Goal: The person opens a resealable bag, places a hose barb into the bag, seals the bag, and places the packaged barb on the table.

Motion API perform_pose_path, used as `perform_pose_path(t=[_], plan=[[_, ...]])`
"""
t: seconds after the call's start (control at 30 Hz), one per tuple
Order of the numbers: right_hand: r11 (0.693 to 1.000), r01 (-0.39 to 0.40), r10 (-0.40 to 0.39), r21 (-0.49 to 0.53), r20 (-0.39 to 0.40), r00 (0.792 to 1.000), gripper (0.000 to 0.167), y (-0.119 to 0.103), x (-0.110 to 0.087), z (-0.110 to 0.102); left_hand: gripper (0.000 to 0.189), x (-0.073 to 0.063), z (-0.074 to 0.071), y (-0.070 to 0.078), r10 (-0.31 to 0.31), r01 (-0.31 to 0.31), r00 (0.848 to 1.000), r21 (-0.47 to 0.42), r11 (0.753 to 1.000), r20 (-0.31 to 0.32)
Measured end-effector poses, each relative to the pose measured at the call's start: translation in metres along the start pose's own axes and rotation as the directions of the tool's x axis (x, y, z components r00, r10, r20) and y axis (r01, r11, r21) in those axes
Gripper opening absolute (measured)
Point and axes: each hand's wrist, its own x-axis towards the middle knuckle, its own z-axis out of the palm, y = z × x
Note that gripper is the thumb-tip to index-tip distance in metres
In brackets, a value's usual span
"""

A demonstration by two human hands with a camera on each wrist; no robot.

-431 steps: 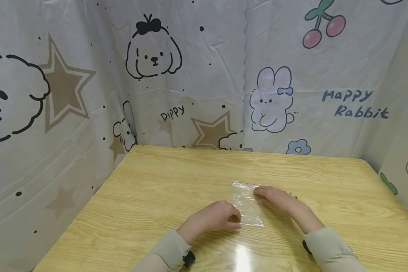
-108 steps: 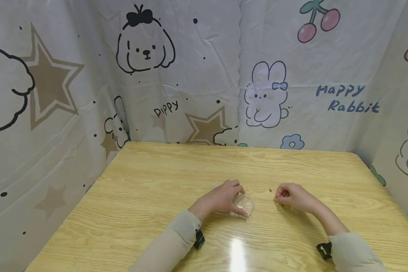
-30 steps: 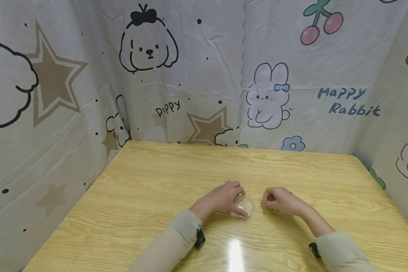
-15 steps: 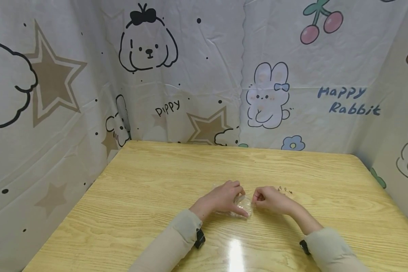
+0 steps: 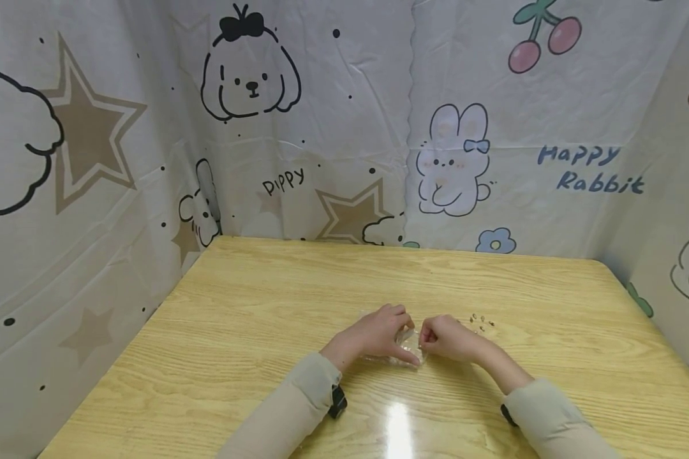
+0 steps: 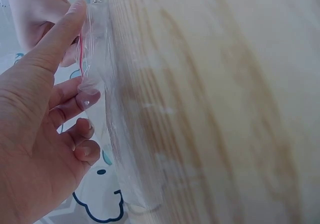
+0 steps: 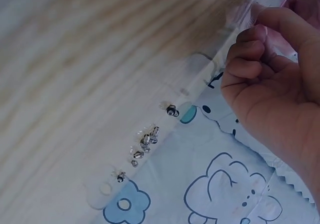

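A clear zip bag (image 5: 411,346) lies on the table under my left hand (image 5: 373,331). The left thumb and fingers hold its mouth apart, the red zip line (image 6: 81,46) showing between them in the left wrist view. My right hand (image 5: 449,336) is right at that mouth, thumb and fingertips pinched together on what seems a small silvery piece, mostly hidden by the fingers. Several small shiny pieces (image 5: 481,323), bead-like with dark and silver parts, lie loose to the right; the right wrist view shows these metallic pieces (image 7: 146,140) near the table's far edge.
The wood-grain table (image 5: 275,287) reaches back to a printed curtain (image 5: 344,127) with cartoon animals, which also closes off both sides. A bright reflection (image 5: 399,427) lies on the table's near part. Dark straps (image 5: 337,401) sit at the sleeve cuffs.
My right hand has moved left from beside the loose pieces to the bag's mouth, uncovering those pieces. The left hand stays in place, where earlier the bag lay flat between both hands.
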Motion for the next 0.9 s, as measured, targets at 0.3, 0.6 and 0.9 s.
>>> perform_pose_path(t=[0.3, 0.6, 0.9], plan=[[0.998, -0.044, 0.045, 0.038, -0.008, 0.999, 0.006, -0.001, -0.003, -0.003, 0.067, -0.001, -0.002, 0.002, -0.005, 0.005, 1.0, 0.0, 1.0, 0.007], [0.993, -0.104, 0.108, 0.054, -0.081, 0.991, 0.004, 0.014, -0.017, -0.015, 0.068, 0.0, -0.001, 0.002, -0.011, 0.011, 1.0, 0.023, 1.0, 0.012], [0.988, -0.145, 0.151, 0.052, -0.137, 0.979, 0.007, 0.031, -0.034, -0.025, 0.068, 0.0, -0.002, 0.001, -0.005, 0.004, 1.0, 0.026, 1.0, 0.01]])
